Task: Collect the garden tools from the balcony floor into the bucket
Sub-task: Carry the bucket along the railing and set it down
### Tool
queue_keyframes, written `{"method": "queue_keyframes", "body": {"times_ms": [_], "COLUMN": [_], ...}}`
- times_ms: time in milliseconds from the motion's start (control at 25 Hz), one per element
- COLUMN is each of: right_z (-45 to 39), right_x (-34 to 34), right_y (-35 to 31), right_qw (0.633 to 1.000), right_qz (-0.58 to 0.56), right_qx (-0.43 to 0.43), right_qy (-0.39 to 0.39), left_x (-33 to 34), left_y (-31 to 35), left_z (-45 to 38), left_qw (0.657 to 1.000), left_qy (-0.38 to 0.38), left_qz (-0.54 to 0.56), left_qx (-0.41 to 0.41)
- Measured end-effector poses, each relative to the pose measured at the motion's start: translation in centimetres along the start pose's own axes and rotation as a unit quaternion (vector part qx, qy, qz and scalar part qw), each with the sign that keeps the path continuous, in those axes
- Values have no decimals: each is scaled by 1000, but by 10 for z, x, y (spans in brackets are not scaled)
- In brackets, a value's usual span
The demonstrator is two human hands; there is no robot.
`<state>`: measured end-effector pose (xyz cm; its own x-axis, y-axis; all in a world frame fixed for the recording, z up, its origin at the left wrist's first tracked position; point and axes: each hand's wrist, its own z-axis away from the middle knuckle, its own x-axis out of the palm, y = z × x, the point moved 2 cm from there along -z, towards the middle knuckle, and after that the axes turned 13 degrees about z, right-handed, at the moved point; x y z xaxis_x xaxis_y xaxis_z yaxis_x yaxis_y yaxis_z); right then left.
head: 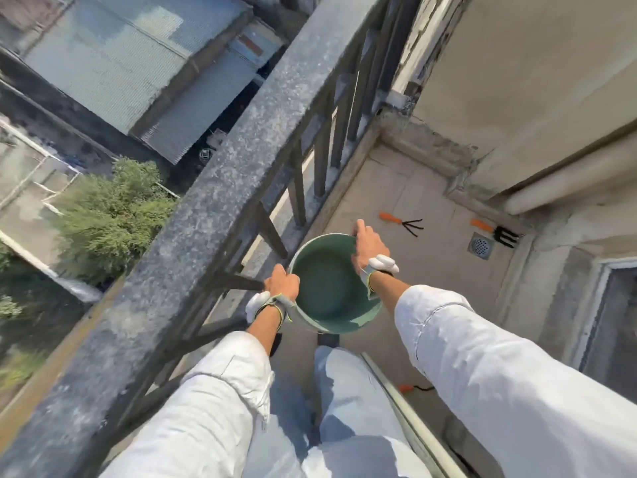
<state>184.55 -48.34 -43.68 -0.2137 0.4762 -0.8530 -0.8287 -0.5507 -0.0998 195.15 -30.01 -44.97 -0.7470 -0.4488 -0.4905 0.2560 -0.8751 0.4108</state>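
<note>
A green bucket [329, 288] with nothing in it hangs between my two hands above the balcony floor. My left hand [281, 282] grips its left rim and my right hand [367, 248] grips its far right rim. On the floor beyond lie an orange-handled claw cultivator [401, 221] and an orange-handled black hand fork [496, 232] by the far wall. Part of a third orange-handled tool [412, 388] shows near my right sleeve, mostly hidden.
A thick stone railing [241, 160] with dark balusters runs along the left of the narrow balcony. A metal floor drain [481, 246] sits beside the hand fork. Walls close the far end and right side. My legs [344, 391] stand below the bucket.
</note>
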Motion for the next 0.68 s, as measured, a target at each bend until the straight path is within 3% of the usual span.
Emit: {"method": "queue_keyframes", "body": {"times_ms": [200,360,680], "right_z": [77,138,304], "right_x": [46,74,153], "right_y": [-80,-111,-192], "right_qw": [997,994,967], "right_qz": [39,71,148], "right_qx": [-70,-80,-202], "right_qy": [-17,-12,-47], "left_x": [-52,-78,-122], "left_y": [-121,-188,-384], "left_z": [32,68,166], "left_qw": [994,989,971], "left_qy": [23,24,100], "left_qz": [86,135,208], "left_qx": [-60,-62,-57]}}
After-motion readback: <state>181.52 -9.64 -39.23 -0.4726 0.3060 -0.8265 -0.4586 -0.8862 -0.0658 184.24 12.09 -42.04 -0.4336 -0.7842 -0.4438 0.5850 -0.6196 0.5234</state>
